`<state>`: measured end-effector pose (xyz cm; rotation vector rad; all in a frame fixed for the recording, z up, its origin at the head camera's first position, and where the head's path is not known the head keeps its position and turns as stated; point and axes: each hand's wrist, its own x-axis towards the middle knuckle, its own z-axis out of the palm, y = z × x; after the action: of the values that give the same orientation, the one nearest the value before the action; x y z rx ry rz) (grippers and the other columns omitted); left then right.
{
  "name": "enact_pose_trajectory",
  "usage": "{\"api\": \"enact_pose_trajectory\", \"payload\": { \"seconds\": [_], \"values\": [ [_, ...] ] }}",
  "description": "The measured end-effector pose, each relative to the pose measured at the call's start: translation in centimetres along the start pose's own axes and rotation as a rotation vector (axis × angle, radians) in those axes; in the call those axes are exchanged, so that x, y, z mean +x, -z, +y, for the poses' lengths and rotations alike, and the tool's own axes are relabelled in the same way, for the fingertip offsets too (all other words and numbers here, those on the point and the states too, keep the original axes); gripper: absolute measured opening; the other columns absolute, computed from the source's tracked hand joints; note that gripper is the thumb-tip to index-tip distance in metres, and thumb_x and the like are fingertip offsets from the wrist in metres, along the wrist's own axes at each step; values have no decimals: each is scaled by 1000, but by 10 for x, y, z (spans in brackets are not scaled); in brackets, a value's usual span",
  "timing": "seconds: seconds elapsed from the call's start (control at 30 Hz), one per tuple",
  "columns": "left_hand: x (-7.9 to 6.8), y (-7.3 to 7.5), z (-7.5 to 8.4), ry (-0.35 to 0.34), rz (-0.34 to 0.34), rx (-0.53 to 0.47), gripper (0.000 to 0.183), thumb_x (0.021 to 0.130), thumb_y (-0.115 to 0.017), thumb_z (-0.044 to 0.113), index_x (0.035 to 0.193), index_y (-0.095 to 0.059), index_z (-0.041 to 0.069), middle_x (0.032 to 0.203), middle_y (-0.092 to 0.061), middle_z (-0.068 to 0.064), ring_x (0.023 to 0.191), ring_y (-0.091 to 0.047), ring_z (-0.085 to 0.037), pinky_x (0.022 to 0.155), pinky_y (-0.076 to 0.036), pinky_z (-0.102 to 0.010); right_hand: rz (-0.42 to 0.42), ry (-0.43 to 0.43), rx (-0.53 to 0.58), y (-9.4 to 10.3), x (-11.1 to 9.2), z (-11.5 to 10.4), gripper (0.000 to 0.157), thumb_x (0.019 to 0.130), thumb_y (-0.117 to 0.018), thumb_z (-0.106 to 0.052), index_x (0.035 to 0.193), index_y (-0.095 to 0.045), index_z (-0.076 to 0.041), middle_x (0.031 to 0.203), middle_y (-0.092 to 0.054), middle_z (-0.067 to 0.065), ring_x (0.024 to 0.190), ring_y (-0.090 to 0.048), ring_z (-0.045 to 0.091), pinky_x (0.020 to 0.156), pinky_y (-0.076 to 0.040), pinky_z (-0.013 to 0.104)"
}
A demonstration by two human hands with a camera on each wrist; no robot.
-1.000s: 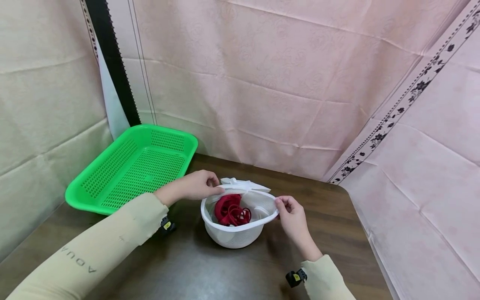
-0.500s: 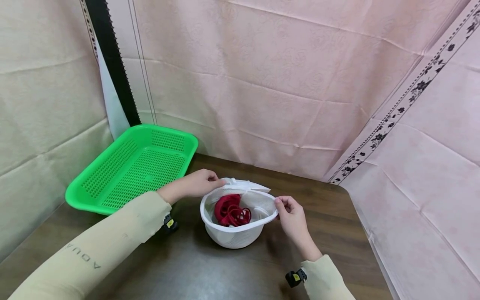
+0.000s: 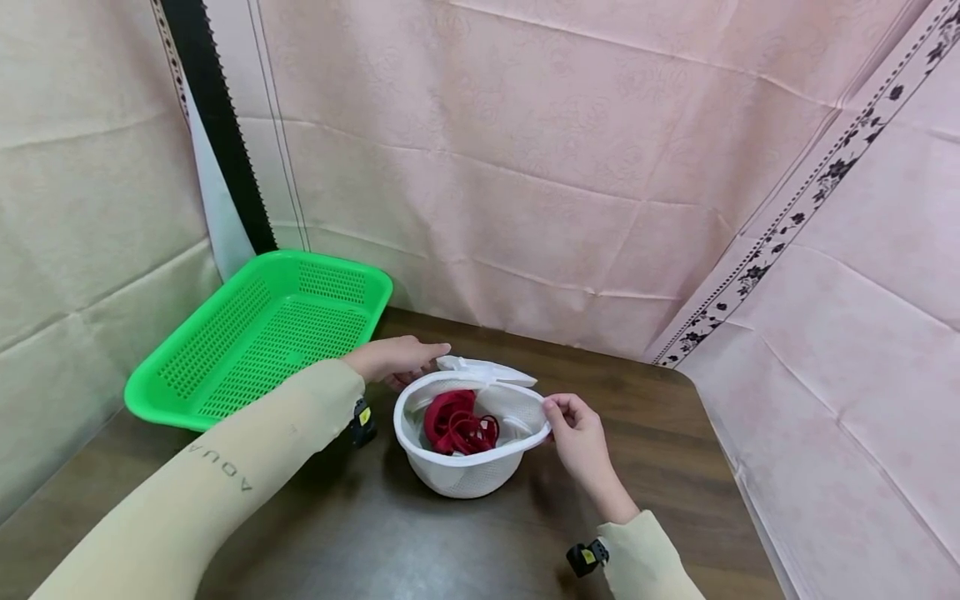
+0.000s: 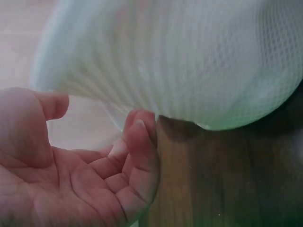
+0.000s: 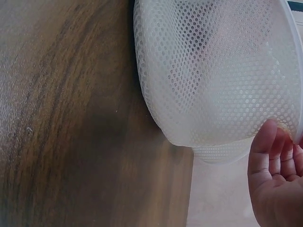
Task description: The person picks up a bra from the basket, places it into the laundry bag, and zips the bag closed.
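Observation:
A white mesh laundry bag (image 3: 463, 479) stands upright on the table, its stiff rim uppermost and its mouth open. Bunched inside lies a red cloth garment (image 3: 450, 417) with thin straps. Its folded-back white flap (image 3: 487, 371) sits behind the rim. My right hand (image 3: 581, 437) pinches the rim at the bag's right side, thumb on top; the right wrist view shows the fingers against the mesh. My left hand (image 3: 401, 358) is at the back left of the bag, beside the flap. In the left wrist view its thumb stands apart from the loosely bent fingers (image 4: 142, 151), close to the mesh.
A green perforated plastic basket (image 3: 142, 400) stands at the left, behind my left forearm. Pink and cream cloth (image 3: 480, 208) hangs around the brown wooden table (image 3: 420, 558) on several sides.
My left hand has released the rim at the back left, moved a little rightward and turned, its fingers now lower behind the bag. The right hand keeps its pinch; the view shifts slightly.

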<state>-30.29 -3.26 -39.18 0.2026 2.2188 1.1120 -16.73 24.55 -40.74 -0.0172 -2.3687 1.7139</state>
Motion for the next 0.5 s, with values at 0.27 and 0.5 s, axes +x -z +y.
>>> {"api": "enact_pose_trajectory", "payload": {
  "seconds": [0.27,0.5],
  "values": [
    [19,-4,-6,15,-9,61,48,84,-48,54,99,-62,11,91,-61,-8,80,-58,-24,63,-49,-36,-34,4,-5,-2,-1,6,17,87,-57,-13,96,-58,2,77,-54,21,54,-54,20,51,-49,30],
    [31,-12,-3,-35,65,93,29,85,-52,34,71,-62,11,67,-54,-5,63,-51,-20,64,-46,-35,-42,1,-16,3,1,10,18,87,-57,-14,96,-58,1,78,-54,22,54,-54,22,51,-49,30]
  ]
}}
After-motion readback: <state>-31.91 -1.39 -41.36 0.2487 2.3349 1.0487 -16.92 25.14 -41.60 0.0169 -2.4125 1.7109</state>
